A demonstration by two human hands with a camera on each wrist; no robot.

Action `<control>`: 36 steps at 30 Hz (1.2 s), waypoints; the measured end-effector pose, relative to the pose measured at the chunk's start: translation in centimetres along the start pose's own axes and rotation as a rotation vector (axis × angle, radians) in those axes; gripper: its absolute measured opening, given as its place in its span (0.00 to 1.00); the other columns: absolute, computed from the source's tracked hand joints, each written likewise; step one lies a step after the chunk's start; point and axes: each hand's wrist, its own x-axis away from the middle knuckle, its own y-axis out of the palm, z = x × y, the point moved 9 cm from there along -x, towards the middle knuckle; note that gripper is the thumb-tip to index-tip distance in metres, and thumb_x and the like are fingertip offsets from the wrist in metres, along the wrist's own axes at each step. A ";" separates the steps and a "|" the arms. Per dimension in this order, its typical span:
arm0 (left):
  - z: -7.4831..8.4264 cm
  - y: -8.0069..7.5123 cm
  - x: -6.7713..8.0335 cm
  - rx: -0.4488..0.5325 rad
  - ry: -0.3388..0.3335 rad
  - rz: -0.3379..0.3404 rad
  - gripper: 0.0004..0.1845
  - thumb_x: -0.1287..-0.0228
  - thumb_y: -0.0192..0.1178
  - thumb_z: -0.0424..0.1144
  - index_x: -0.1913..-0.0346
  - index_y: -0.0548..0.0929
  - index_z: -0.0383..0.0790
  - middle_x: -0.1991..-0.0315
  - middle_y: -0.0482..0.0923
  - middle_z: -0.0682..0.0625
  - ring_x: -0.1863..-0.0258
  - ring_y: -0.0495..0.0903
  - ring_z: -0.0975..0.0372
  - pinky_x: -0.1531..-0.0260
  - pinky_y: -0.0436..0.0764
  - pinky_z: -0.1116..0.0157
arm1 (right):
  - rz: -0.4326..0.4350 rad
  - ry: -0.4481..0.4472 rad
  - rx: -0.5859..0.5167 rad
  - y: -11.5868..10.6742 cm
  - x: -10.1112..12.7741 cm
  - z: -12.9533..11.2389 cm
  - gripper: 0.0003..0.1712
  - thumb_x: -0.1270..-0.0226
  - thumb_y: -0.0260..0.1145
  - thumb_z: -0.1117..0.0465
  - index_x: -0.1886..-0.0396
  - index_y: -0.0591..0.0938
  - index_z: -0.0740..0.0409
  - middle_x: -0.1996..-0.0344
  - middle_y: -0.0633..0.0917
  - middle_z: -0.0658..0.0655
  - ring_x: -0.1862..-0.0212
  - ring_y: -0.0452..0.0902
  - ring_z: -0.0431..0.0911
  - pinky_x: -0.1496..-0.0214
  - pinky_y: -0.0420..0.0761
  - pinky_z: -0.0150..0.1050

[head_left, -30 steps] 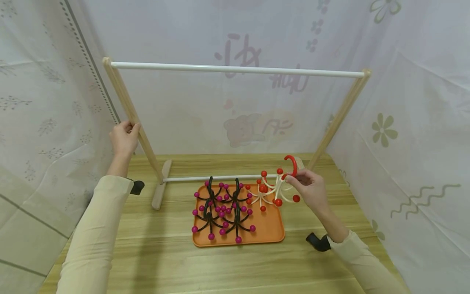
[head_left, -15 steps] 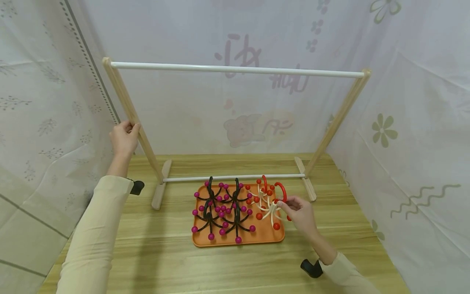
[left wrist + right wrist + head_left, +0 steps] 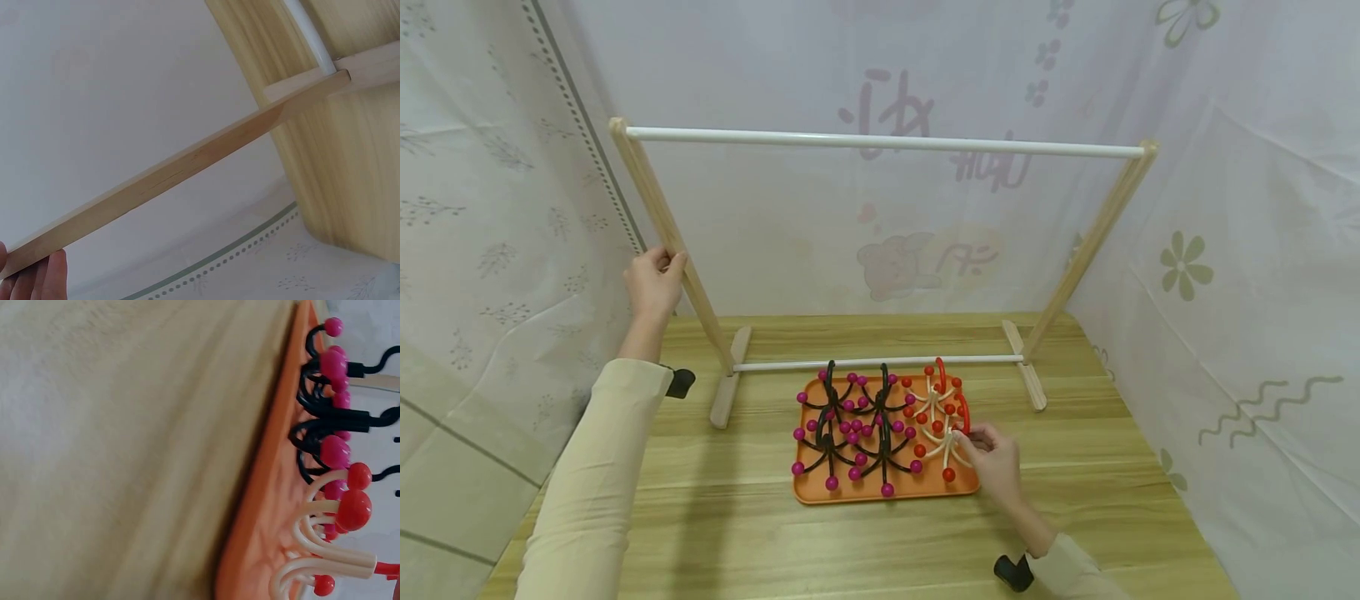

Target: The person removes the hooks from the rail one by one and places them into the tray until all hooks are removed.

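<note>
Hangers (image 3: 853, 429), black, crowd tray (image 3: 887, 493) beside cream hanger (image 3: 946, 442).

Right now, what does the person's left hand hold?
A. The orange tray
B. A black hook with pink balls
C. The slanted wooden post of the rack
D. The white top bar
C: the left hand grips the slanted wooden post of the rack, far from the orange tray on the table.

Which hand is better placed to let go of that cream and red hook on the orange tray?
Right. The right hand already pinches the cream and red hook over the orange tray, while the left hand grips the rack's wooden post, far from the tray.
</note>
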 end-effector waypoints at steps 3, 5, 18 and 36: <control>0.0 0.0 0.0 -0.004 0.003 -0.004 0.22 0.33 0.43 0.47 0.57 0.75 0.29 0.54 0.75 0.37 0.57 0.73 0.51 0.65 0.70 0.63 | 0.036 0.009 -0.008 0.2 0.1 -1.6 0.05 0.51 0.68 0.70 0.73 0.79 0.62 0.75 0.82 0.57 0.74 0.79 0.45 0.74 0.77 0.31; 0.1 0.0 0.0 -0.003 0.005 -0.004 0.22 0.33 0.43 0.47 0.57 0.75 0.29 0.54 0.75 0.37 0.57 0.74 0.51 0.64 0.71 0.61 | 0.043 -0.004 0.001 0.3 0.1 -2.2 0.06 0.52 0.67 0.73 0.73 0.79 0.64 0.74 0.82 0.58 0.73 0.79 0.44 0.74 0.77 0.31; 0.3 0.1 0.1 0.008 0.011 0.007 0.21 0.34 0.43 0.47 0.58 0.75 0.29 0.55 0.76 0.38 0.58 0.74 0.52 0.66 0.71 0.65 | 0.011 0.022 0.054 0.7 0.0 -2.5 0.08 0.53 0.68 0.74 0.71 0.80 0.66 0.75 0.81 0.53 0.73 0.78 0.42 0.73 0.77 0.32; -0.3 -0.6 2.6 0.033 0.140 0.010 0.25 0.33 0.43 0.47 0.45 0.71 0.29 0.50 0.71 0.35 0.51 0.71 0.46 0.54 0.69 0.53 | 0.112 0.067 0.083 -9.1 -7.3 -3.6 0.12 0.42 0.62 0.66 0.60 0.79 0.67 0.65 0.80 0.60 0.65 0.75 0.42 0.69 0.74 0.26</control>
